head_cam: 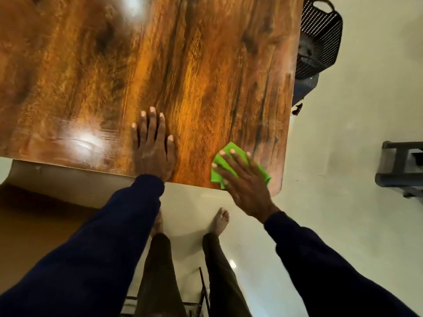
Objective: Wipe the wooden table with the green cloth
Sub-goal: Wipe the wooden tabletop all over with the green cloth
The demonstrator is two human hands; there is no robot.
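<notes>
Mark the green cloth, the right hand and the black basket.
green cloth (216, 176), head view, bare lower-left fold.
right hand (247, 186), head view, back of the hand, flat on the cloth.
black basket (320, 33), head view, its slatted wall.

Black mesh basket, dark stool
</notes>
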